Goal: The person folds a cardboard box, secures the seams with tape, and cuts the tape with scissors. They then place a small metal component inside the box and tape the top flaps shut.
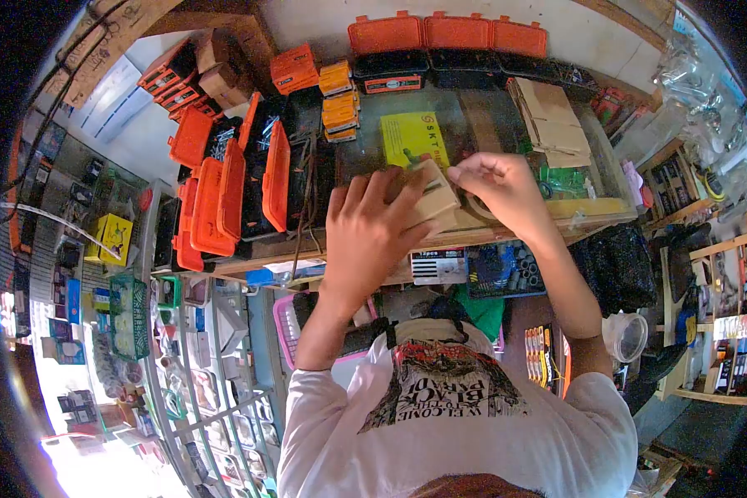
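Note:
A small tan cardboard box [436, 197] rests on the glass-topped counter [373, 116], tilted toward me. My left hand [369, 224] grips it from the left, with fingers over its top and the thumb at its near side. Just right of the box is my right hand [500, 187], its thumb and forefinger pinched together close to the box's edge. Whatever they may hold is too small to make out. A brown curved strip, perhaps tape, shows below those fingers. Behind the box lies a yellow SKT package [411, 137], partly covered by it and by a small green item.
Open orange-lidded cases [232, 187] stand on the left. Small orange boxes [340, 108] are stacked at the back, beside more open black cases [390, 70]. Flattened cardboard [552, 124] lies at the right. A pink basket [286, 328] sits below the counter.

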Demonstrator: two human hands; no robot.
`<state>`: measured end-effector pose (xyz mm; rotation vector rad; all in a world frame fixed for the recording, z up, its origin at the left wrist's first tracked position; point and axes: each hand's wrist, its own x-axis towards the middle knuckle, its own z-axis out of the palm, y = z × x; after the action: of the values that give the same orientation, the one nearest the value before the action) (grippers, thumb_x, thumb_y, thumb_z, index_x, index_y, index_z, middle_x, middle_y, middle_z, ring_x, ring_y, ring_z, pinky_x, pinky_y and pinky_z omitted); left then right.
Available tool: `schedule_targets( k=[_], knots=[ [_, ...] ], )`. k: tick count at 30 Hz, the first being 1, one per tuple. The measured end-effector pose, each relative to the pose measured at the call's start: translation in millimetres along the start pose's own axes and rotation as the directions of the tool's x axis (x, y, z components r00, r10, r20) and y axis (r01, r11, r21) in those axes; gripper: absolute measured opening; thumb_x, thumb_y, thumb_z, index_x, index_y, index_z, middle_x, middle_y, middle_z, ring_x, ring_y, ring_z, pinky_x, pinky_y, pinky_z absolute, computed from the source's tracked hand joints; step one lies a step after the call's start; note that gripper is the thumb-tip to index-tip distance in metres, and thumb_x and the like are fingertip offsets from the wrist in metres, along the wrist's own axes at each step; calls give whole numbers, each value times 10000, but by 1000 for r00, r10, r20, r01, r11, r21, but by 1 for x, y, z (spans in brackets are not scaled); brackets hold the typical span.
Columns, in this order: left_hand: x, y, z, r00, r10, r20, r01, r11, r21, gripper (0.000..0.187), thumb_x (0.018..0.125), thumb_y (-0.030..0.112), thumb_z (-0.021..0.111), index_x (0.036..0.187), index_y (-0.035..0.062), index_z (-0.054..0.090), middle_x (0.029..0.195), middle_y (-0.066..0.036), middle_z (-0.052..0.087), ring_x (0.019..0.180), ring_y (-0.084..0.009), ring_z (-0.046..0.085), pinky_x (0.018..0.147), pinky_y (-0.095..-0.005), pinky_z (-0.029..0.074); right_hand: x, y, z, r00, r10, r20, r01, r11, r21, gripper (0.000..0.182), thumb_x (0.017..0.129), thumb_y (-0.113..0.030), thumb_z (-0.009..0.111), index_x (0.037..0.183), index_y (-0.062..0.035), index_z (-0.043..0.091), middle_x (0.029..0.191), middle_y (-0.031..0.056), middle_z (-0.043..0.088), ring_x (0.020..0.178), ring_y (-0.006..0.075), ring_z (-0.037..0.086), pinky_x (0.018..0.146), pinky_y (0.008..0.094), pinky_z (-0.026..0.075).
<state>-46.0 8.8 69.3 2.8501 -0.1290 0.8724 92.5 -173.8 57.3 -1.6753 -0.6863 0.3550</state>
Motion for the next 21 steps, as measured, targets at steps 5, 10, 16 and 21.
schedule_targets(
  k=[5,10,16,21],
  knots=[
    [1,-8,15,996,40,85,-44,998,48,593,853,522,690,1366,232,625,1190,-110,651,1029,-323,622,905,-477,496,17,30,-1,992,91,92,-88,995,-41,191,961,-174,706,961,15,729,845,23,713,746,60,632,660,233,524],
    [1,-8,19,982,68,179,-85,992,90,585,891,522,650,1387,217,599,1268,-103,633,1086,-321,613,961,-492,488,16,43,2,982,157,106,-166,982,89,205,958,-198,713,953,7,728,815,32,710,696,73,640,614,240,531],
    [-4,-8,29,986,132,100,-148,972,180,534,869,467,682,1291,141,664,1321,-67,609,1023,-246,592,829,-408,491,12,34,6,983,168,73,-170,985,22,200,961,-191,710,935,7,726,767,20,697,687,74,642,581,239,527],
    [-11,-14,42,990,132,51,-138,980,142,514,874,443,690,1289,141,673,1338,-79,602,1012,-265,590,816,-408,491,15,36,7,995,91,33,-85,984,-157,170,958,-154,702,946,15,722,776,21,698,690,69,641,580,236,525]
  ],
)
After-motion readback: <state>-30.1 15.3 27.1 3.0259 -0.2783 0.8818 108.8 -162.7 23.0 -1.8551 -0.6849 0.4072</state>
